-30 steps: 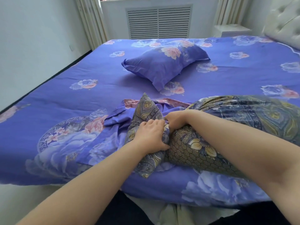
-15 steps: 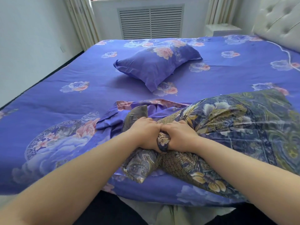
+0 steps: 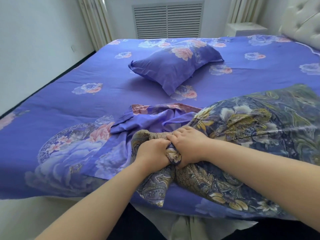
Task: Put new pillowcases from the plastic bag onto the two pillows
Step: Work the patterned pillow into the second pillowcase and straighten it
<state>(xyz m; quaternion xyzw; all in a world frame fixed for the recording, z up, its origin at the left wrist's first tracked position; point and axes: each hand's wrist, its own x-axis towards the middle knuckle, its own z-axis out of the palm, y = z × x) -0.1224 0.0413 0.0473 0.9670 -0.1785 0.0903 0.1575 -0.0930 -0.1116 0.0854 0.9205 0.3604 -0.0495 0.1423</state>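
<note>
A pillow in a dark paisley-and-flower pillowcase (image 3: 251, 129) lies at the bed's near edge, stretching to the right. My left hand (image 3: 152, 153) and my right hand (image 3: 187, 147) sit side by side at its open end, both clenched on the bunched paisley fabric. A loose flap of that case hangs below my left hand over the bed edge. Just behind my hands lies a crumpled purple floral pillowcase (image 3: 152, 118). A second pillow in a purple floral case (image 3: 174, 66) rests farther back, mid-bed. No plastic bag is visible.
The bed is covered by a purple floral sheet (image 3: 69, 104). A white tufted headboard (image 3: 304, 21) is at the far right, a white nightstand (image 3: 247, 29) beside it. A louvred radiator cover (image 3: 168, 19) and curtains stand behind the bed; a wall runs along the left.
My hands have come together at the pillow's open end and shifted nearer the bed edge. The upright flap of paisley fabric has been pushed down and now hangs below my left hand.
</note>
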